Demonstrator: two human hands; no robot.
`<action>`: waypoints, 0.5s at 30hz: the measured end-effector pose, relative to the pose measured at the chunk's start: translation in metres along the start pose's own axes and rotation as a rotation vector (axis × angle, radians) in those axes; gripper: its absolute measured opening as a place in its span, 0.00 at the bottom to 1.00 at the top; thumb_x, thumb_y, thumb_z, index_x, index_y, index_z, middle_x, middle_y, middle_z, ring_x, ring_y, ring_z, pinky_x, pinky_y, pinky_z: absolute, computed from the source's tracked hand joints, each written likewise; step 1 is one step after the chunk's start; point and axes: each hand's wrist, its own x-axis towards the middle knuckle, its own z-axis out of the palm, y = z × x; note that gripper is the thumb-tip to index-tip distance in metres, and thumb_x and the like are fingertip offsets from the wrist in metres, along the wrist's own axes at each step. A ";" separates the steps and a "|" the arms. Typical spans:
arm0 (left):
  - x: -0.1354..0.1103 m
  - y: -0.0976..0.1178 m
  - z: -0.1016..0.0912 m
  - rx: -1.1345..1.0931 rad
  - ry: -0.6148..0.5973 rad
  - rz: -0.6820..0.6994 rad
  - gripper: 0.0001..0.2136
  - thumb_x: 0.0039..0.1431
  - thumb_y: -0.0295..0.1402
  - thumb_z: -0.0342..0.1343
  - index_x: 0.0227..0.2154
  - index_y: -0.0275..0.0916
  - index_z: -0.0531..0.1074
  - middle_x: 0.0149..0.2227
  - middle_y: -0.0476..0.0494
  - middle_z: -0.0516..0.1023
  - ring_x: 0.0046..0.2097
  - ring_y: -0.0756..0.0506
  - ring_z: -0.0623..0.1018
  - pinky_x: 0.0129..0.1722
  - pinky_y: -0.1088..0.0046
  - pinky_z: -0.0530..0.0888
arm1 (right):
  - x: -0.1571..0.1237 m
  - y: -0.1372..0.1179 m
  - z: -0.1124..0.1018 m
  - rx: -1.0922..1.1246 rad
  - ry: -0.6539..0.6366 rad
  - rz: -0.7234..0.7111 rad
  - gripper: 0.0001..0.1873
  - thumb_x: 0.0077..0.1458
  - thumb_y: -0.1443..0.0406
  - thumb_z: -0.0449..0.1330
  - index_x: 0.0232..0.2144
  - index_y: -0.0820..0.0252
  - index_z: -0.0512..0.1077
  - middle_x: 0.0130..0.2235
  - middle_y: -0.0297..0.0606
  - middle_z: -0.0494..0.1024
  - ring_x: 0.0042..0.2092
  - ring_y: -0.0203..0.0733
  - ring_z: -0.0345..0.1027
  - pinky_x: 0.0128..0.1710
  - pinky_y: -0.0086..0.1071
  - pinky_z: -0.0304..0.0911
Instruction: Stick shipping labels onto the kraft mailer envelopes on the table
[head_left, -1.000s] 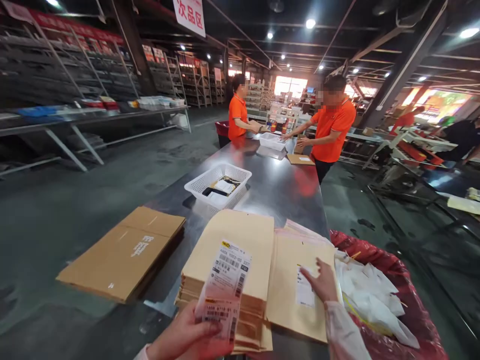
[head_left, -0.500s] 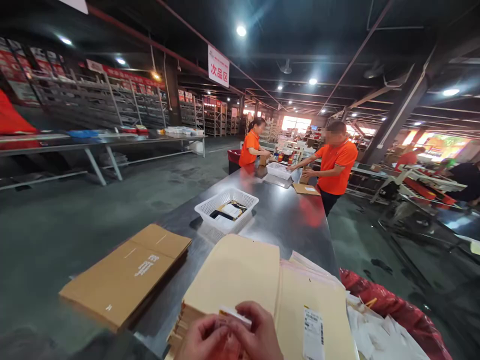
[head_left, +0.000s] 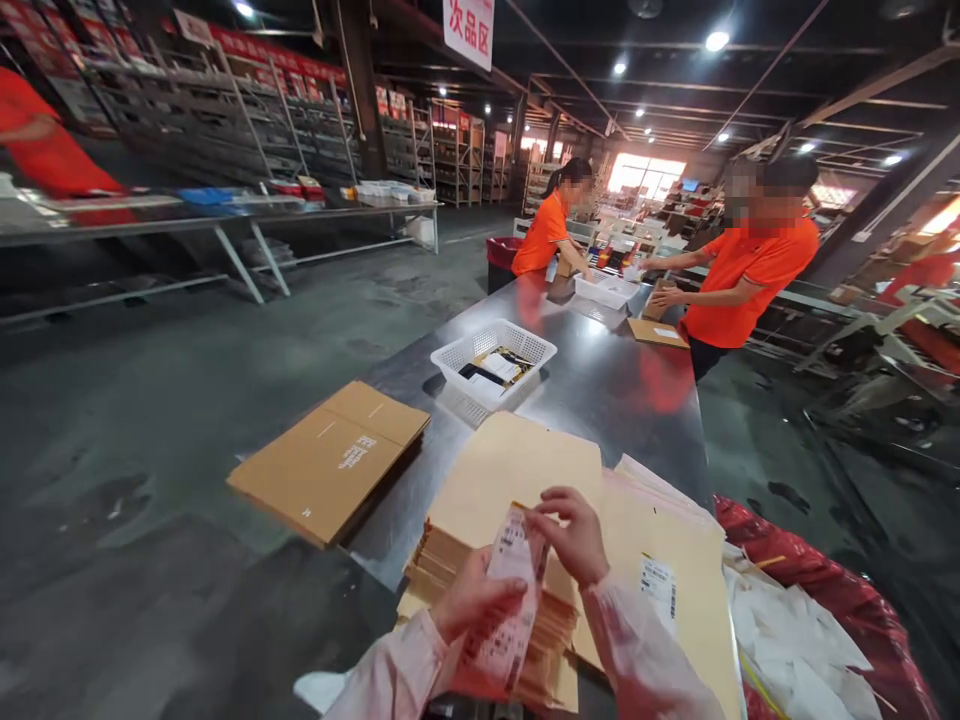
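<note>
A long printed label strip (head_left: pixel 517 565) is upright in front of me, tinted red toward its lower end. My left hand (head_left: pixel 476 595) grips its side, thumb across the front. At its top right corner, my right hand (head_left: pixel 574 535) pinches the edge between thumb and fingers. Both hands are above a thick stack of tan paper envelopes (head_left: pixel 525 455). To the right lies a second stack of envelopes (head_left: pixel 694 530), whose top one bears a white shipping label (head_left: pixel 658 588).
Folded cardboard boxes (head_left: pixel 337 450) lie left on the metal table (head_left: pixel 600 390). A white basket (head_left: pixel 491 365) holds packets. At right is a red-lined bin (head_left: pixel 847 600) of white paper scraps. Two people in orange shirts (head_left: pixel 757 270) work at the far end.
My hands have drawn apart and upward, bringing the label strip into full view. The camera has turned right and tilted down.
</note>
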 end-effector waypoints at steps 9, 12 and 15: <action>-0.053 -0.060 -0.062 -0.068 -0.085 -0.206 0.27 0.33 0.49 0.71 0.35 0.34 0.80 0.34 0.37 0.82 0.38 0.37 0.79 0.43 0.62 0.72 | 0.110 0.053 0.037 -0.381 0.140 0.212 0.26 0.42 0.58 0.68 0.45 0.59 0.75 0.57 0.50 0.69 0.58 0.59 0.60 0.56 0.56 0.53; -0.077 -0.057 -0.074 -0.012 -0.125 -0.231 0.26 0.35 0.52 0.69 0.35 0.38 0.81 0.33 0.39 0.82 0.38 0.36 0.80 0.44 0.59 0.72 | 0.092 0.046 0.052 -0.543 -0.001 -0.012 0.37 0.49 0.54 0.64 0.59 0.59 0.64 0.65 0.51 0.58 0.66 0.60 0.44 0.63 0.58 0.37; -0.085 -0.032 -0.082 0.092 -0.129 -0.184 0.26 0.40 0.53 0.66 0.38 0.40 0.81 0.34 0.40 0.82 0.38 0.36 0.79 0.41 0.61 0.72 | 0.066 0.042 0.058 -0.681 -0.278 -0.279 0.34 0.54 0.51 0.59 0.60 0.57 0.62 0.66 0.49 0.57 0.68 0.59 0.42 0.64 0.60 0.32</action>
